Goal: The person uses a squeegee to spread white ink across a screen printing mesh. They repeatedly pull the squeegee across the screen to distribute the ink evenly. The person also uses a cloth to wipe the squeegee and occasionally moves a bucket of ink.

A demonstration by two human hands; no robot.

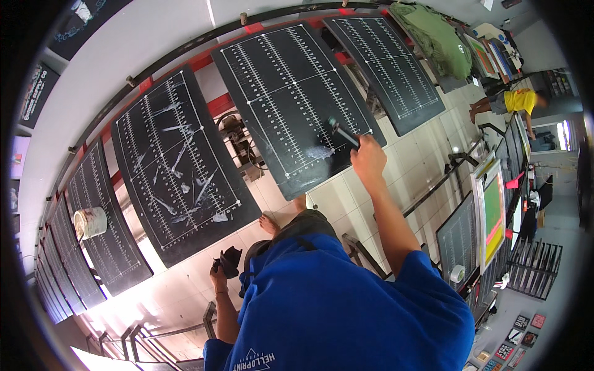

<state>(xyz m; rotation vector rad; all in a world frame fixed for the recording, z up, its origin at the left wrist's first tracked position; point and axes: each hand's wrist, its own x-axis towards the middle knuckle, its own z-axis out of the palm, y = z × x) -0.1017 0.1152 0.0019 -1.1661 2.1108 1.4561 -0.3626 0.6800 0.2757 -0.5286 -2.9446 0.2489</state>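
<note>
My right hand (369,157) is closed round the handle of a short dark tool (344,133) with a small greyish head; its exact kind is hard to make out. The tool's head is over a black printing board (272,117) marked with white scale lines. Close to it, a pale wet-looking smear (318,152) lies on the board. Down by my left side, my left hand (218,279) grips a crumpled black cloth (230,262). Left of the middle board, another black board (139,179) carries several whitish streaks and patches.
More boards (396,68) curve away on both sides along a dark rail (216,32). A white tub (90,222) sits on one at left. Green fabric (436,40) covers a board at upper right. Framed screens (492,213) stand at right; a person in yellow (518,101) is beyond.
</note>
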